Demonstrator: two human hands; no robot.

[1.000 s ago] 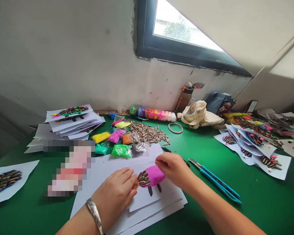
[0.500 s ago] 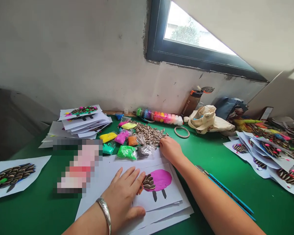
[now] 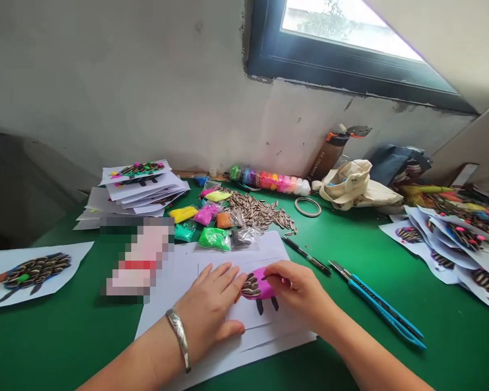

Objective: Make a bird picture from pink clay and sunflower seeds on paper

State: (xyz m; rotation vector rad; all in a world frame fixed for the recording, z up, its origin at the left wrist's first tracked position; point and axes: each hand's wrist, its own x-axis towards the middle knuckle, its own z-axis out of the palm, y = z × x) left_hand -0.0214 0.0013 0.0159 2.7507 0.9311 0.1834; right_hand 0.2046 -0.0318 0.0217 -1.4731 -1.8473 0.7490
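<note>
My left hand (image 3: 218,296) lies flat with fingers spread on a stack of white paper (image 3: 171,293), its fingertips at the left edge of a picture. The picture has a magenta clay oval (image 3: 261,276) with two dark legs below it. Striped sunflower seeds (image 3: 250,286) overlap on the oval's left part. My right hand (image 3: 295,285) is over the oval's right side, thumb and fingers pinched on a sunflower seed (image 3: 268,277) close to the clay. Beyond the paper lies a loose heap of sunflower seeds (image 3: 256,209).
Bags of coloured clay, one green (image 3: 214,238), sit behind the paper. To the right lie a pen (image 3: 307,255), a blue utility knife (image 3: 378,304) and a tape roll (image 3: 308,207). Finished seed pictures are stacked at left (image 3: 146,193) and right (image 3: 444,244). A bottle (image 3: 328,155) stands by the wall.
My right hand has come back from the seed heap to the magenta oval with a sunflower seed. My left hand stays on the paper. The view has shifted slightly, and the pen is now uncovered.
</note>
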